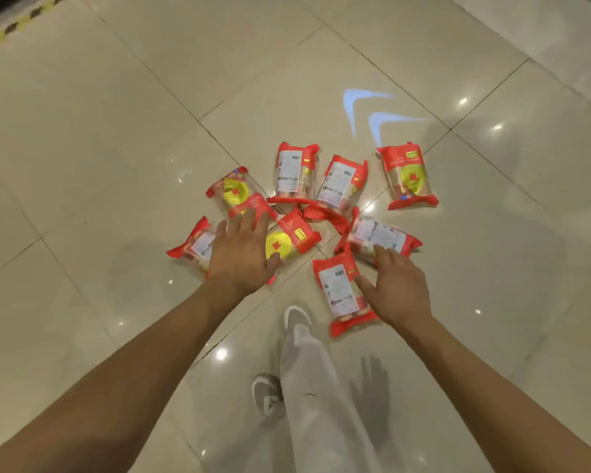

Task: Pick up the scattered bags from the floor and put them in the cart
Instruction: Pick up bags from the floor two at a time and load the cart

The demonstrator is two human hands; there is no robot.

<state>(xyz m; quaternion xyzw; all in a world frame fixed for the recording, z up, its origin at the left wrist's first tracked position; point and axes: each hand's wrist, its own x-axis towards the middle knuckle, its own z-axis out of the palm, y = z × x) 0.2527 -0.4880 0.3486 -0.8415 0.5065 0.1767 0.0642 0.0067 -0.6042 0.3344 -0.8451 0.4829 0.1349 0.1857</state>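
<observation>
Reaching with fingers spread, left hand point(240, 252) and right hand point(398, 288) overlap clustered bags point(289, 240).

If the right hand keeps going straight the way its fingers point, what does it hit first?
Most likely the label-up bag lying crosswise just beyond the fingertips of the right hand. The index tip already overlaps that bag's near edge in the picture, though height above it is unclear. The hand is open, holding nothing.

Bags point(296, 238) clustered on floor point(116, 131), ahead of shoes point(297, 317).
</observation>
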